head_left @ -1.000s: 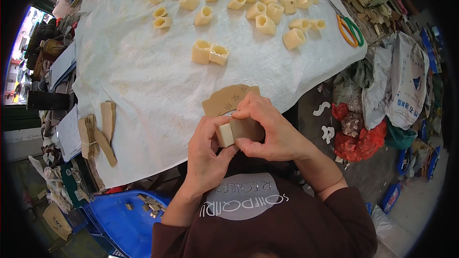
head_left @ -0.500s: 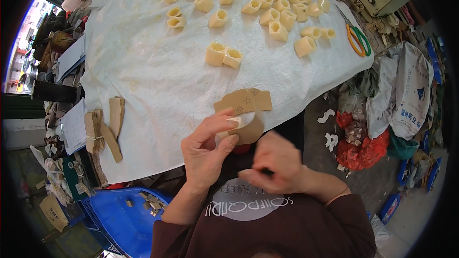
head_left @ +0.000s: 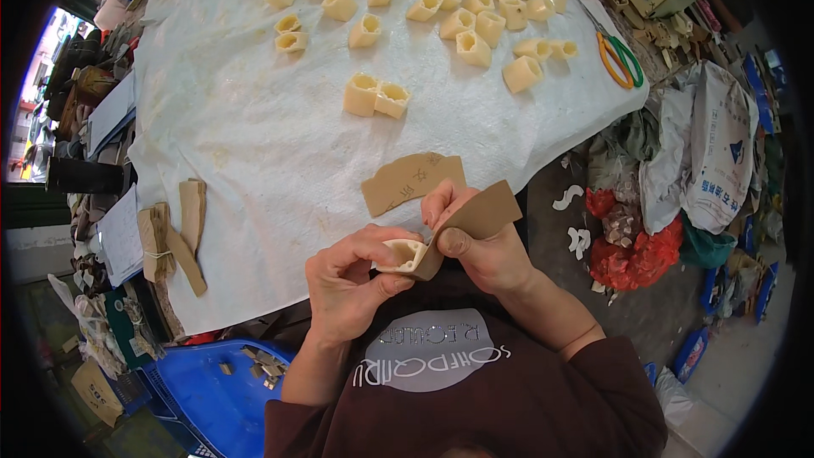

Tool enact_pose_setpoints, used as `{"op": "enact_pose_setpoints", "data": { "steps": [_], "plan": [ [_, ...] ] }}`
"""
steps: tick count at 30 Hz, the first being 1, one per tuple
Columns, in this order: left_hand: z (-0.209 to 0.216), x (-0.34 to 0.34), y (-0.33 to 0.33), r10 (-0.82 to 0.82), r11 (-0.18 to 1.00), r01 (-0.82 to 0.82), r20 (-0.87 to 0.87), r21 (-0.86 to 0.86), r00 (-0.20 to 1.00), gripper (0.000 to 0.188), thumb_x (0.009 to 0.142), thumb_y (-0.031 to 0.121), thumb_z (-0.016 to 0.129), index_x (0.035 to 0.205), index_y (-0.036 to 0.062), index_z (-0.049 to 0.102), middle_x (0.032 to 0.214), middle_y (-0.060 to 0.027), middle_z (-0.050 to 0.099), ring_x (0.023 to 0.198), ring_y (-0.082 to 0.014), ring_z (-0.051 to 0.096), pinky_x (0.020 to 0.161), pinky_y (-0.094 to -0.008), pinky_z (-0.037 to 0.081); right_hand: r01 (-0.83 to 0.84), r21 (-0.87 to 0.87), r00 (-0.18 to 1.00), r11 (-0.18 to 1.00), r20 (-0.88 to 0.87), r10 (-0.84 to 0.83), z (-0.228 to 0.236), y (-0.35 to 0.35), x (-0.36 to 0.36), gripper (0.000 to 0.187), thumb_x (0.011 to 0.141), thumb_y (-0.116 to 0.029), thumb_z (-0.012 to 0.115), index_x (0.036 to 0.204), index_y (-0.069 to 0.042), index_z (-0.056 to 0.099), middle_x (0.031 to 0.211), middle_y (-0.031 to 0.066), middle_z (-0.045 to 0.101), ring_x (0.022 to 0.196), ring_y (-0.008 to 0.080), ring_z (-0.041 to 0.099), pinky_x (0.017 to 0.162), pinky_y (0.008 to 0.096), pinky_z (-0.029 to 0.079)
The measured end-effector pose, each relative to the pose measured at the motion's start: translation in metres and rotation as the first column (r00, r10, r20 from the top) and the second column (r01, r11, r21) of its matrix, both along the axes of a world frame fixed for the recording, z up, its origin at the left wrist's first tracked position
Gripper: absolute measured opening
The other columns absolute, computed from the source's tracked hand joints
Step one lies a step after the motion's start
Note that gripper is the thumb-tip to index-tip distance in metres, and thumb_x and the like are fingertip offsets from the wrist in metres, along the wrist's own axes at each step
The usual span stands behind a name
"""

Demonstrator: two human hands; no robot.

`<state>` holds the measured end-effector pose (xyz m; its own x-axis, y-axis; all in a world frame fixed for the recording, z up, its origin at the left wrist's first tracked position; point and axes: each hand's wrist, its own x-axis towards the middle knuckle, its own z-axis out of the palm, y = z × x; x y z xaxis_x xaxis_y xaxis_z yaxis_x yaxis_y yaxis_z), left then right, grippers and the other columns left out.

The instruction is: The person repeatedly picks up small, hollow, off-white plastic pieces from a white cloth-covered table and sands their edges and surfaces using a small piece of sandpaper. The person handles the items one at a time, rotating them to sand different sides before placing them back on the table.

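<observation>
My left hand [head_left: 345, 278] pinches a cream-coloured hollow piece [head_left: 402, 258] between thumb and fingers, its open end facing up. A brown paper strip [head_left: 485, 210] lies against the right side and underside of that piece. My right hand [head_left: 496, 256] grips the strip, thumb in front and fingers behind, and its free end sticks up to the right. Just beyond my hands, a curved brown paper piece [head_left: 403, 184] with dark marks lies on the white cloth [head_left: 271, 170].
Many cream hollow blocks [head_left: 472, 49] stand across the far cloth. Orange- and green-handled scissors [head_left: 621, 59] lie at its right edge. Brown strips [head_left: 174, 242], some tied, sit at left. A blue basket [head_left: 203, 390] is lower left; red bags [head_left: 640, 259] lie at right.
My right hand has come up from near my chest and taken hold of the brown strip, whose end now points up right. The whole view has shifted slightly.
</observation>
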<state>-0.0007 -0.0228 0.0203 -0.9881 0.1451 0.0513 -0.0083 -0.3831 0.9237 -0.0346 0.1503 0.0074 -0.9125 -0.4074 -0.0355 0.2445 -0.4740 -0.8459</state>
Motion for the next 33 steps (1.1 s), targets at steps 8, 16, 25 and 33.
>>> {"op": "enact_pose_setpoints", "data": {
  "steps": [8,16,25,33],
  "plan": [
    [0.006,0.000,0.003,-0.040,0.997,0.044,0.060,-0.061,0.997,0.016,0.071,0.003,0.071,0.081,0.0014,0.058,0.099,-0.0156,0.062,0.096,-0.0212,0.055,0.083,-0.0323,0.043,-0.012,0.146,0.999,0.989,-0.049,0.019,-0.003,0.002,-0.002,0.028,0.078,-0.030,0.067,0.084,-0.006,0.054,0.089,0.0072,0.050,0.078,0.0124,0.047,0.066,0.0260,0.040],
    [-0.001,-0.010,0.010,0.066,0.930,-0.150,-0.251,-0.335,0.966,0.020,0.070,0.009,0.073,0.082,0.0050,0.058,0.114,-0.0148,0.052,0.113,-0.0229,0.040,0.095,-0.0392,0.032,-0.125,-0.009,0.992,0.992,0.010,0.125,-0.001,0.004,-0.007,0.025,0.083,-0.026,0.062,0.091,-0.003,0.054,0.094,0.0108,0.061,0.087,0.0143,0.055,0.074,0.0295,0.046],
    [0.002,-0.002,0.020,0.170,0.896,-0.243,-0.220,-0.372,0.961,0.032,0.058,-0.006,0.073,0.085,0.0041,0.058,0.098,-0.0095,0.051,0.089,-0.0166,0.051,0.076,-0.0267,0.043,0.074,0.111,0.992,0.991,-0.109,-0.062,0.003,0.003,-0.007,0.018,0.080,-0.009,0.064,0.095,-0.001,0.057,0.087,0.0043,0.063,0.078,0.0095,0.057,0.068,0.0227,0.047],
    [0.006,-0.005,0.008,0.004,0.916,-0.115,-0.278,-0.383,0.960,0.031,0.057,-0.004,0.075,0.083,0.0060,0.060,0.093,-0.0091,0.056,0.085,-0.0176,0.055,0.070,-0.0273,0.045,-0.035,0.138,0.999,0.990,0.030,0.032,-0.002,0.007,-0.004,0.020,0.078,-0.015,0.067,0.087,-0.004,0.053,0.082,0.0060,0.060,0.073,0.0091,0.054,0.064,0.0235,0.044]
  ]
}}
